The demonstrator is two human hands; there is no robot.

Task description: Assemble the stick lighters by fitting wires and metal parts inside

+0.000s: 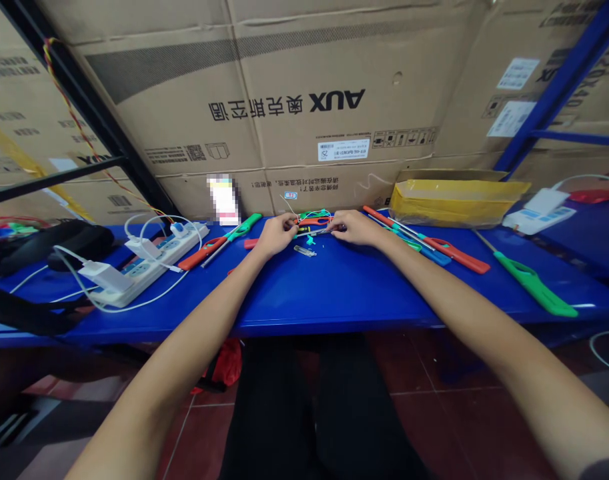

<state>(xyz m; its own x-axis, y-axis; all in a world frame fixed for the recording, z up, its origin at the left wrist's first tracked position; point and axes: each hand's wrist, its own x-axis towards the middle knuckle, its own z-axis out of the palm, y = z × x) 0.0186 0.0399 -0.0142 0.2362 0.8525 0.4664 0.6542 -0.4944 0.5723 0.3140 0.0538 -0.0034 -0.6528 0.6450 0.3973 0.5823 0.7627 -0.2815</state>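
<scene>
Both my hands meet near the back of the blue table, a short gap between them. My left hand (280,233) has its fingers closed near a small yellow and black part (303,229). Opposite it, my right hand (351,228) pinches at the right end of a thin dark rod (317,232). Behind the fingers lie orange and green lighter pieces (315,221) with a thin white wire. A small green piece (311,240) and a clear plastic part (305,251) rest just in front. What exactly each fingertip grips is too small to tell.
Long-nosed lighters lie left (201,253) and right (457,253), with a green one (539,283) farther right. A power strip (147,267) with chargers and cables sits left. Behind are a yellow-taped box (454,200), a phone-like object (225,200) and large cardboard (284,67).
</scene>
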